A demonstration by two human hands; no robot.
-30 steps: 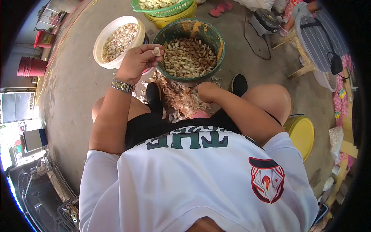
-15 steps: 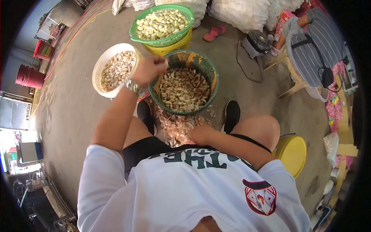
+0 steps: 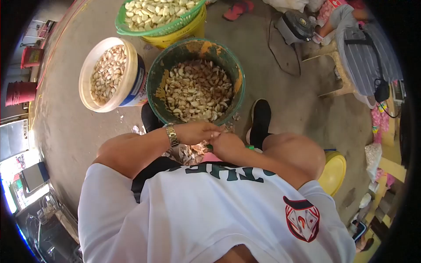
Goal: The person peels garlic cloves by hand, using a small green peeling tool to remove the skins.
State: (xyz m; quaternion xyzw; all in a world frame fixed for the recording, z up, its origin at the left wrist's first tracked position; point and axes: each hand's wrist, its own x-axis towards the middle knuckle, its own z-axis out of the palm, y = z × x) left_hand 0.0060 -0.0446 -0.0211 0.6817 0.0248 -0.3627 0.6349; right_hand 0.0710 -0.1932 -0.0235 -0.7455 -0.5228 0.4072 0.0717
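Note:
My left hand [image 3: 197, 133], with a metal watch on the wrist, is closed in a pinch and meets my right hand above my lap. At its fingertips shows a small pale bit [image 3: 215, 135], seemingly a garlic clove, mostly covered. Curled into a fist, my right hand [image 3: 227, 146] has a small dark green piece beside it; what it grips is hidden. Just beyond both hands stands a green tub [image 3: 240, 90] of unpeeled garlic cloves [image 3: 197, 90]. Papery garlic skins [image 3: 191, 154] lie below the hands.
A white bucket [image 3: 83, 94] of garlic cloves stands left of the tub. Behind, a green colander [image 3: 158, 30] of peeled cloves rests on a yellow bucket [image 3: 193, 30]. A yellow lid [image 3: 332, 173] is beside my right knee. A plastic stool [image 3: 346, 79] and another person's leg are at right.
My left hand has come back from the tub's left rim to meet my right hand. The view has shifted, so the containers sit higher and further left.

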